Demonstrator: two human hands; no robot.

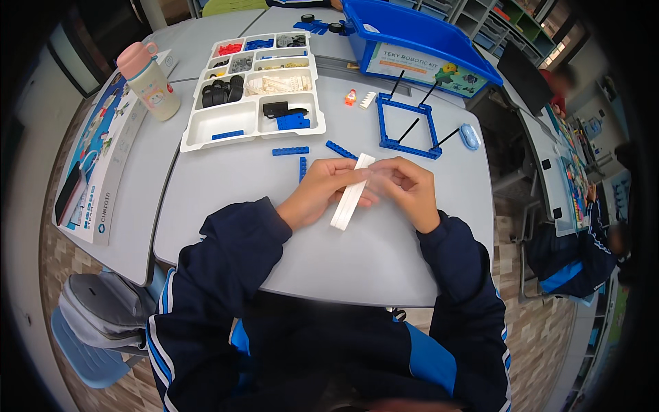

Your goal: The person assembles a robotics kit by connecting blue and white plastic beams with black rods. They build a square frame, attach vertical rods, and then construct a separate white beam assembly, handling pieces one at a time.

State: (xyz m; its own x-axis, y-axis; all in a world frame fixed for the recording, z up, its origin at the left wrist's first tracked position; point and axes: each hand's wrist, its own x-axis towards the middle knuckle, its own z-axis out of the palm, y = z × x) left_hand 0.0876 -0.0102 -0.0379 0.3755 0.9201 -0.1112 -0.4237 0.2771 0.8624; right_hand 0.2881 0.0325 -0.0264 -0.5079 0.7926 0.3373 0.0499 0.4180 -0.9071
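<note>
A long white building beam (352, 193), with lines along its length as if several were stacked, is held tilted above the table in front of me. My left hand (321, 189) grips it from the left, thumb on top and fingers beneath. At the beam's upper end, the fingertips of my right hand (409, 187) are pinched against it, slightly blurred. Just beyond my hands lie loose blue beams (291, 151). Farther right stands a blue square frame (410, 126) with black rods upright at its corners.
A white sorting tray (199, 128) holds small parts and wheels. Behind the frame is a big blue bin (425, 41). A toy figure (351, 97) and a light-blue oval object (469, 136) lie nearby. A bottle (152, 86) and a box (110, 172) occupy the left table.
</note>
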